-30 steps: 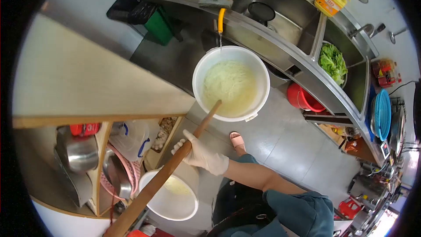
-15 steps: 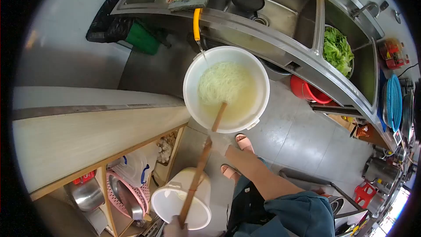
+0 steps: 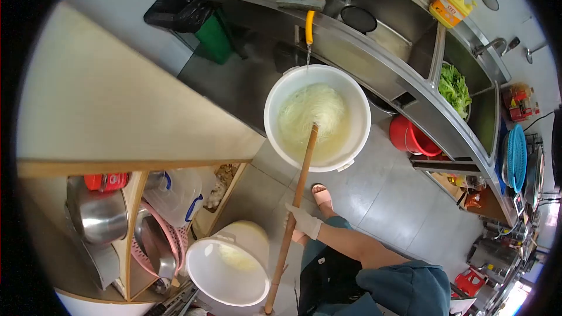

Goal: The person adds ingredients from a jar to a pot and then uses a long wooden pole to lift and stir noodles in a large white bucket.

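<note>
A long wooden stick [image 3: 300, 190] slants down from a large white tub [image 3: 272, 120]. Its upper end dips into pale, thin strands [image 3: 319, 105] lying in cloudy yellowish liquid. My right hand [image 3: 301, 220], in a whitish glove, is closed around the middle of the stick. At the bottom edge, my left hand [image 3: 264, 313] is mostly cut off, at the stick's lower end. Water runs into the tub from a yellow hose [image 3: 309, 28]. A second white bucket [image 3: 260, 237], with some pale material inside, is left of the stick's lower part.
A steel sink counter [image 3: 374, 52] curves behind the tub, with leafy greens [image 3: 453, 88] in its right basin. A red bucket [image 3: 404, 134] stands beneath. Wooden shelving [image 3: 137, 222] with pots and baskets is at left, and a green bin [image 3: 215, 41] at upper left.
The view has shifted and turned. The stick's upper end has moved toward the middle of the strands, and my right hand is now farther from the tub.
</note>
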A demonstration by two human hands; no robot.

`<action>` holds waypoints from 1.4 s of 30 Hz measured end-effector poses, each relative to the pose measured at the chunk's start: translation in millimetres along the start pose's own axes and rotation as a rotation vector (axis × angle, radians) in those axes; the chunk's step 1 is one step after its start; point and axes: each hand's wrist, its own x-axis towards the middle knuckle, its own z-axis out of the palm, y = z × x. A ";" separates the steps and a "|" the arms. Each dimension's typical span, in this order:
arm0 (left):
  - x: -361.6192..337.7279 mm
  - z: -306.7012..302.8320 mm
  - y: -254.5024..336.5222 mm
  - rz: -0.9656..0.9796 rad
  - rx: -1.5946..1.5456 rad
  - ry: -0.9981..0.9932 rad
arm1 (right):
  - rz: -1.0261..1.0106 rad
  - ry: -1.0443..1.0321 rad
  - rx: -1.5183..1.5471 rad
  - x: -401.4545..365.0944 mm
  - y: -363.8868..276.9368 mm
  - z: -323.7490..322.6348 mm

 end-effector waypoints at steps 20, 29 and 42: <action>-4.8 183.6 -132.4 -0.271 -0.328 -0.185 | -0.171 0.089 -0.215 -50.9 49.7 -14.0; -68.9 159.6 -146.4 -0.306 -0.303 -0.045 | -0.073 -0.003 -0.202 -111.1 67.3 1.7; -101.4 178.1 -149.7 -0.334 -0.268 -0.060 | -0.082 -0.008 -0.272 -163.1 72.7 29.1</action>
